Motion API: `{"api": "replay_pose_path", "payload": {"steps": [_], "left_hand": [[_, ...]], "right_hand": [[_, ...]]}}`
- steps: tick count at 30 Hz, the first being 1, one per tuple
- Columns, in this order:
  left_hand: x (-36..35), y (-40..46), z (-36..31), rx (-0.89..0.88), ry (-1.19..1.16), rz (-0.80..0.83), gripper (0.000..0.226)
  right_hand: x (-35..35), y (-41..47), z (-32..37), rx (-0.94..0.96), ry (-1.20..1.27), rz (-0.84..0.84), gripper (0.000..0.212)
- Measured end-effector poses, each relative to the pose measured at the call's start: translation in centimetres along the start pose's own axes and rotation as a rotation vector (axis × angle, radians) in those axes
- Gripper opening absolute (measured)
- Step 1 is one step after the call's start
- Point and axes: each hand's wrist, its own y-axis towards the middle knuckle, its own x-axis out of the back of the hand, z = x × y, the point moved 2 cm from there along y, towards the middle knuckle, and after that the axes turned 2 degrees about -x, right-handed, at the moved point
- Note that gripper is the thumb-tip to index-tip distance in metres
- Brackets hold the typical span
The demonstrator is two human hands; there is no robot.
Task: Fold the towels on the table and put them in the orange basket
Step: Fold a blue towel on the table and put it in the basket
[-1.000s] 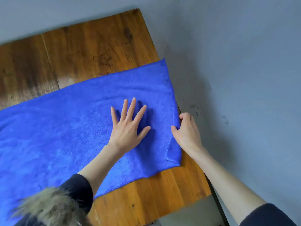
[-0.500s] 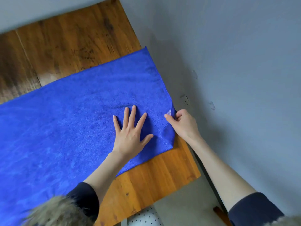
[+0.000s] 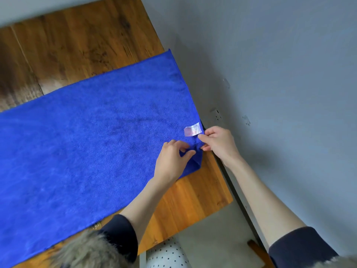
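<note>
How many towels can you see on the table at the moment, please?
1. A single blue towel lies spread across the wooden table, its right end at the table's edge, where both hands hold it. The table runs past the frame on the left, so others may be hidden.

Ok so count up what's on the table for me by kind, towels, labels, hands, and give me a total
Blue towel: 1
White label on the towel: 1
Hands, left hand and right hand, both at the towel's near right corner: 2
Total: 4
No orange basket is in view.
</note>
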Motion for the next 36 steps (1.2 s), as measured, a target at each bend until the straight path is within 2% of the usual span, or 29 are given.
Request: {"api": "replay_pose_path", "payload": {"steps": [5,9,14,20,27,33,36], "left_hand": [[1.4,0.1,0.6,0.064,-0.051,0.023,0.006],[2.9,-1.2,1.9,0.063,-0.068,-0.009,0.004],[4.2,-2.1,3.6,0.095,-0.098,-0.071,0.007],[4.7,-2.7,4.6,0.11,-0.184,-0.047,0.008],[5.6,-3.2,5.7,0.167,-0.279,-0.03,0.011],[7.7,-4.2,6.5,0.174,-0.319,-0.054,0.012],[9.7,-5.3,7.4,0.161,-0.313,-0.083,0.014]], "right_hand": [[-0.5,0.1,1.5,0.063,-0.109,0.017,0.017],[-0.9,1.7,5.0,0.212,-0.307,-0.093,0.024],[-2.0,6.9,11.5,0.35,-0.421,-0.187,0.032],[-4.0,11.4,15.7,0.328,-0.531,-0.218,0.035],[-5.4,12.2,17.1,0.245,-0.508,-0.239,0.025],[-7.3,8.6,18.8,0.387,-0.487,-0.191,0.013],[-9.1,5.8,20.2,0.474,-0.492,-0.165,0.016]]}}
